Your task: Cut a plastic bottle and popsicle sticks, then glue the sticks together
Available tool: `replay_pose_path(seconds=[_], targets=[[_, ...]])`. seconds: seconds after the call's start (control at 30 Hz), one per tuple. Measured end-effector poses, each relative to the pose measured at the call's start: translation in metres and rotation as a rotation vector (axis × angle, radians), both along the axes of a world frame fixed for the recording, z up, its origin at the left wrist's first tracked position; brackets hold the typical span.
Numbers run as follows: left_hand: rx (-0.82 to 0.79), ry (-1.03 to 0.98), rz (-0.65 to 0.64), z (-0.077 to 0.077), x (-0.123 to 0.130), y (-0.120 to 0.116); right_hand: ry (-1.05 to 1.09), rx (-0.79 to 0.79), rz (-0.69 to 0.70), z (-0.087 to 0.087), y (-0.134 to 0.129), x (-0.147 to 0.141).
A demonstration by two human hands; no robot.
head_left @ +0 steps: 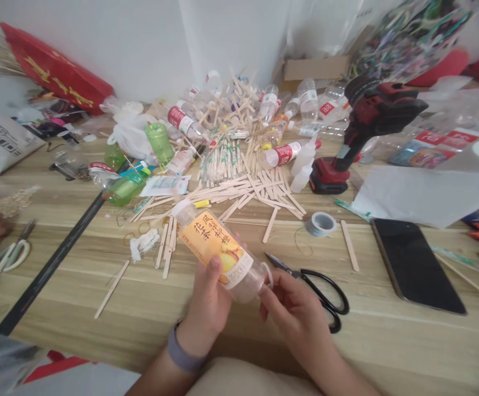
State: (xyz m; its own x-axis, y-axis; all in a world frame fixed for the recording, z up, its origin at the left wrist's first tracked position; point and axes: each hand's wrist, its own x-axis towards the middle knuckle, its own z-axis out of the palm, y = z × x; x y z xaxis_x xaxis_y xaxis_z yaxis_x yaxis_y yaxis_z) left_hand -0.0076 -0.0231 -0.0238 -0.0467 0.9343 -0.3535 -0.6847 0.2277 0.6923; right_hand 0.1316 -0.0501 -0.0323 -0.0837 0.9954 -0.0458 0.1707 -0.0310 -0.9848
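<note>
Left hand (209, 300) grips the orange-labelled bottle (218, 245); right hand (295, 305) seems to pinch a white ring (269, 273).

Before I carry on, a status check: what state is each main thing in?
Left hand, closed around the bottle.
Right hand, fingers curled at the bottle's base; grip unclear.
Bottle, tilted, white cap on.
Black-handled scissors, lying down; blade opening unclear.
Phone, face up, screen dark.
Tape roll, lying flat.
Power tool, upright on its battery.
White-handled scissors, lying down.
</note>
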Motion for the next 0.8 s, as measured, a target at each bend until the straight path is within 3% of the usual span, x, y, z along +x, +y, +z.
replay_pose_path(seconds=[0.13,0.23,0.33,0.4,0.5,0.6,0.8], targets=[[0.000,-0.050,0.023,-0.003,-0.001,0.002,-0.057,0.118,0.002,-0.001,0.003,0.004],[0.002,-0.106,0.063,-0.003,-0.004,0.005,-0.061,0.090,-0.045,-0.005,0.008,0.012],[0.012,-0.132,0.063,-0.003,-0.006,0.007,-0.143,0.112,-0.206,-0.007,0.010,0.020],[0.019,-0.127,0.068,-0.003,-0.005,0.007,-0.215,0.219,-0.284,-0.006,0.010,0.021],[0.018,-0.102,0.064,-0.003,-0.002,0.005,-0.296,0.395,-0.165,-0.002,0.006,0.017],[0.010,-0.076,0.042,-0.004,0.002,0.002,-0.334,0.473,-0.067,0.001,0.005,0.010],[0.019,-0.070,0.021,-0.004,0.001,0.000,-0.287,0.348,0.042,0.001,0.004,0.008]])
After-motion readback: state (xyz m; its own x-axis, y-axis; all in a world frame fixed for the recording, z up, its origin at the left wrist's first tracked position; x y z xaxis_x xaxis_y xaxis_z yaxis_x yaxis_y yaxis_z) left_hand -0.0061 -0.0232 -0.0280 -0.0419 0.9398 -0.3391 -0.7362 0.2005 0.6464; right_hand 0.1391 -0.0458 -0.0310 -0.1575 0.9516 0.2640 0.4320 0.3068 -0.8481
